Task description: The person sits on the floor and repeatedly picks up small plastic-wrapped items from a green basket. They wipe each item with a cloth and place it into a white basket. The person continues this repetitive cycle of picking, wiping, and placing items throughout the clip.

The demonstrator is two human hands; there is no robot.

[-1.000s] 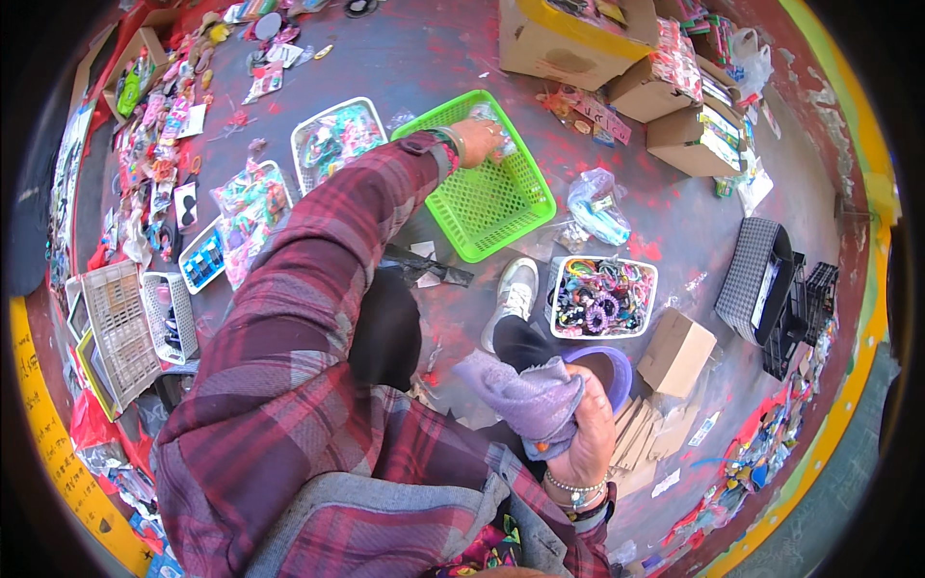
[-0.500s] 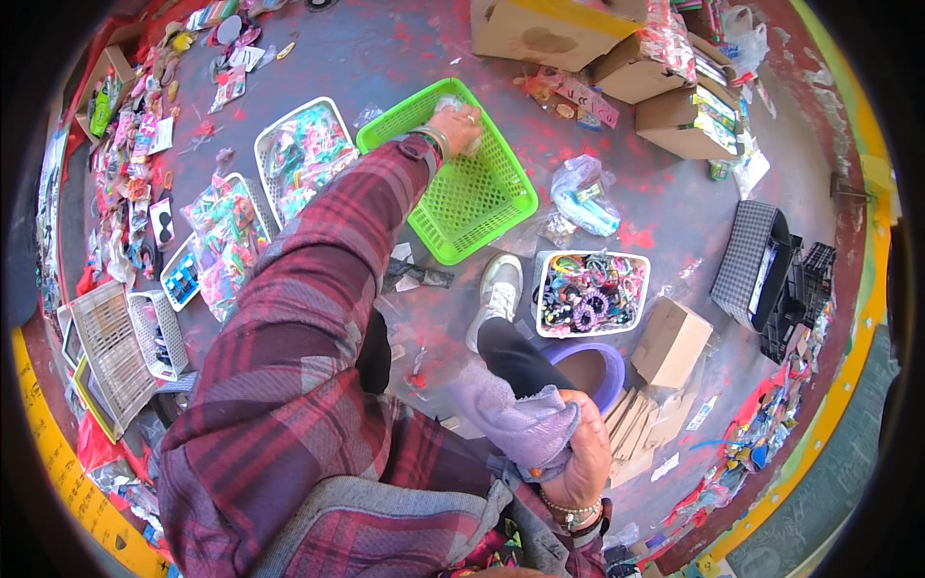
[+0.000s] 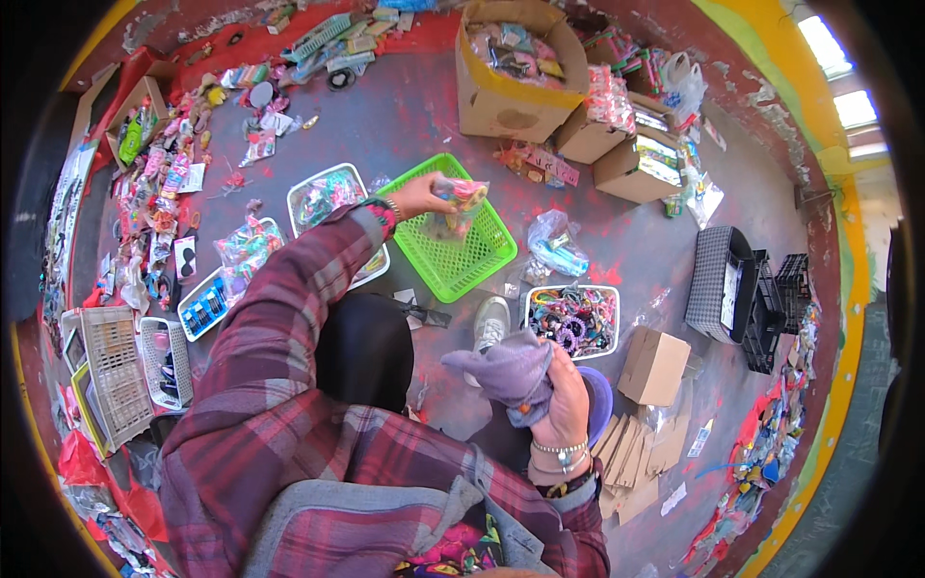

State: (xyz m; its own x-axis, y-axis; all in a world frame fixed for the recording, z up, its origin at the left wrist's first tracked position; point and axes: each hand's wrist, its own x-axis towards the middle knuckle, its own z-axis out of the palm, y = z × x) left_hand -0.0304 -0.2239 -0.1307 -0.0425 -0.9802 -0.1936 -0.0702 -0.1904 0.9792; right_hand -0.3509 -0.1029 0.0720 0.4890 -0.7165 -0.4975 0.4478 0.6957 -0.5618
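My left hand (image 3: 420, 197) grips a clear plastic bag (image 3: 464, 197) of small colourful items by its side, over the bright green plastic basket (image 3: 502, 249). Beneath the bag, the basket's latticed bottom shows. Close to my body, my right hand (image 3: 568, 403) is closed round a bunched greyish-purple cloth (image 3: 506, 374), whose free end points left. White baskets (image 3: 292, 206) with bagged pastel goods stand left of the green one. Below the cloth lies a purple basin (image 3: 599, 400), mostly hidden by my hand.
A white basket (image 3: 617, 323) of hair ties stands beside my shoe (image 3: 490, 323). Cardboard boxes (image 3: 520, 108) fill the far right. A small carton (image 3: 653, 366), flat cardboard pieces (image 3: 626, 453) and a checked bin (image 3: 711, 289) lie to the right. Loose goods (image 3: 154, 202) line the left.
My left hand has come up and left within the basket, now showing the colourful bag. The right hand still holds the cloth, turned slightly. The whole view has tilted toward the far side.
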